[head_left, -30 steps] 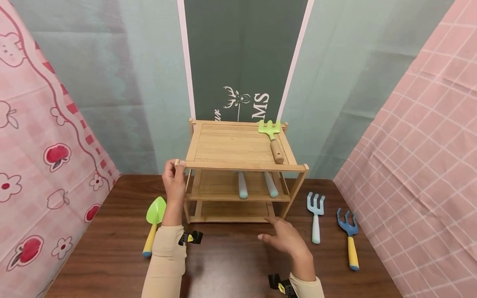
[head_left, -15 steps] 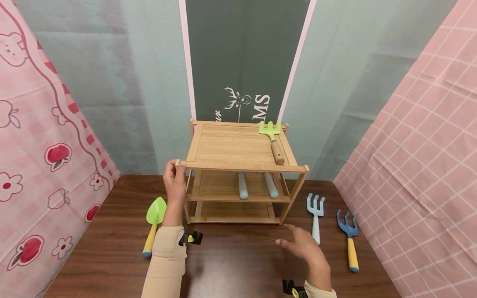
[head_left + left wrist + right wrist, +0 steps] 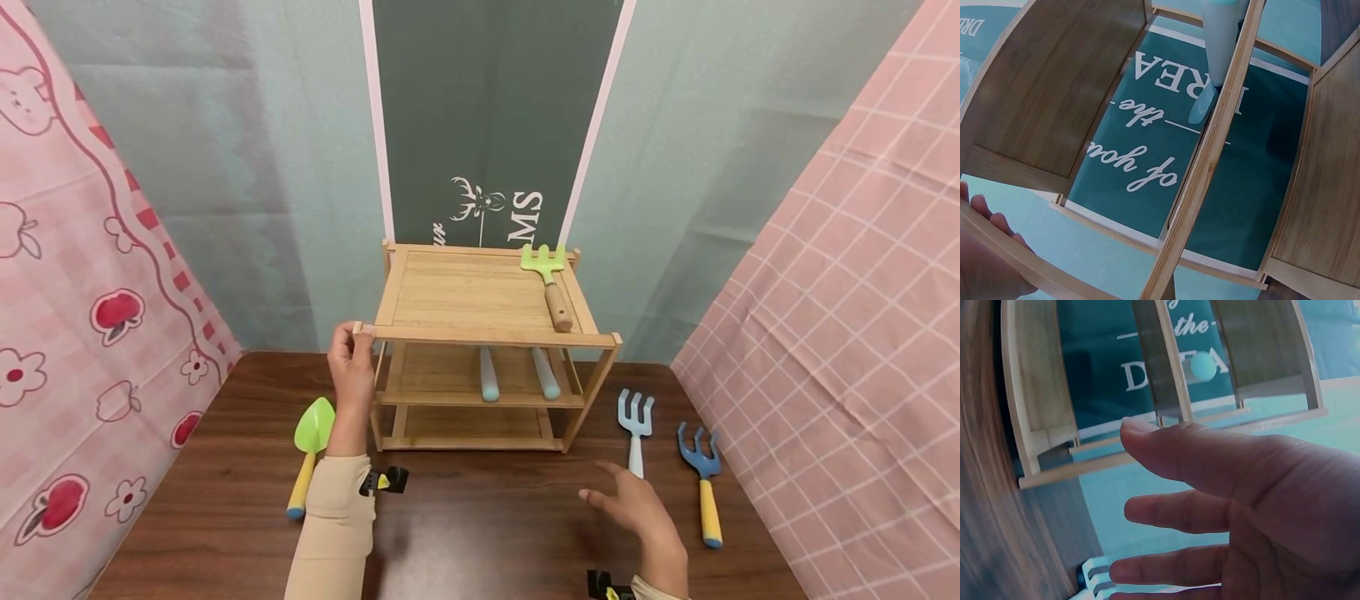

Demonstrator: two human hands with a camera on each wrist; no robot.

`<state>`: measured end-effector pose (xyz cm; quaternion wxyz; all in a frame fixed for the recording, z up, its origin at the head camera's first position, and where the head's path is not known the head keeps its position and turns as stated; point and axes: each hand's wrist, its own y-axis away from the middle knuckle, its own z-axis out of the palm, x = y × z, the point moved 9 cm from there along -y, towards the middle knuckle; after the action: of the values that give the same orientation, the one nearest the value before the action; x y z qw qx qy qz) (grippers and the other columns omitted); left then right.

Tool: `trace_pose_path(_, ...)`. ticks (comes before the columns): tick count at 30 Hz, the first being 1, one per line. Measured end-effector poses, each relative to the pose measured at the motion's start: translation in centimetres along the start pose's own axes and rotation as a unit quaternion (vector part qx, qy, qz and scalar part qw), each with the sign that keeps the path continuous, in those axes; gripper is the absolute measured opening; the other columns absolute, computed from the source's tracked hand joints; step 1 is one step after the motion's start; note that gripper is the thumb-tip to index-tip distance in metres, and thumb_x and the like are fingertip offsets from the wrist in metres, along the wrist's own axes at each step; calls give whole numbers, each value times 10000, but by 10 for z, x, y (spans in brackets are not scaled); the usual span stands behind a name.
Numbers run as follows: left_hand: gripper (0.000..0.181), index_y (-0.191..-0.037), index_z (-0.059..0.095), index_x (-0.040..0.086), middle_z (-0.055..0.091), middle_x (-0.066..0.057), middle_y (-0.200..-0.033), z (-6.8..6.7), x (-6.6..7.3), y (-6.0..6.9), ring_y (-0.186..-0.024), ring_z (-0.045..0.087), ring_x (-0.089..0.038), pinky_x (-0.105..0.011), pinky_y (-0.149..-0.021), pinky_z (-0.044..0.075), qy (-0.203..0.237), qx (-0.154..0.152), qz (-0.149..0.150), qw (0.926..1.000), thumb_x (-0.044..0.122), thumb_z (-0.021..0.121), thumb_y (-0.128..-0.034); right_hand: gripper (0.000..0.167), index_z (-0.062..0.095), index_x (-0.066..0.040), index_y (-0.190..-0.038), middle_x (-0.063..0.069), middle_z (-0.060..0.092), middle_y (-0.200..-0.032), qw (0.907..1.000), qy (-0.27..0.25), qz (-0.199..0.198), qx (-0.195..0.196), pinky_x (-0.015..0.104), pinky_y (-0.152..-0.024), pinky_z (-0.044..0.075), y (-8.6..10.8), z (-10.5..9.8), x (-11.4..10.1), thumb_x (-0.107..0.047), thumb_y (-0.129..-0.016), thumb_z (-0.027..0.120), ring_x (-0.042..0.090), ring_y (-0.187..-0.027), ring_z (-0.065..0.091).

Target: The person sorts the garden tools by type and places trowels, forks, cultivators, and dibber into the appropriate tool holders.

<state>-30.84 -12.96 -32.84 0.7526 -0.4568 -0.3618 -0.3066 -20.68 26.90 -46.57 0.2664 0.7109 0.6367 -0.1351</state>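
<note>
Beyond the left hand point(image 3: 351, 364) and right hand point(image 3: 636, 504), a dark green cloth panel point(image 3: 495, 100) carries white lettering point(image 3: 525, 216), "MS" and "ur", around a deer-head sign point(image 3: 477, 199). Past the left hand, through the shelf point(image 3: 457, 287), its print point(image 3: 1163, 75) reads "REA", "the", "of you"; past the right hand, "the" and a separate "D".

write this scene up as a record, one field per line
left hand: grips the wooden rack at its top front left corner
right hand: empty, near light blue fork
top shelf: wooden-handled green fork
middle shelf: two light blue handles showing
table, left: green trowel
table, right: light blue fork, dark blue fork
</note>
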Motion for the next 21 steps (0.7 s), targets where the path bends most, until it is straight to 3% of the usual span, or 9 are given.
trace_pose_path(6,72,-839,495,-2,404,12,-716,0,0,0,-667,367,-100,-267,-637,306,75,-72,11,9999,7,482,-909,710,490,56,-1280,331,507,-1188,9999,31,166,-28,607,-815,381,0,0,17,-444,-811,672,536,-1071,450)
trace_pose_path(15,82,-860,478,-56,383,12,-697,2,2,0,-650,349,-109,-273,-628,296,62,-113,41,9999,8,475,-912,787,481,91,-1259,363,479,-1189,9987,113,498,-91,610,-800,379,1,-5,47,-527,-800,642,582,-1070,408)
trace_pose_path(21,78,-847,482,-49,411,15,-721,2,0,0,-678,374,-108,-266,-648,311,144,-65,5,9999,-3,478,-910,841,447,124,-1264,396,425,-1223,9981,133,592,109,611,-818,370,1,-8,66,-552,-798,630,597,-1094,373)
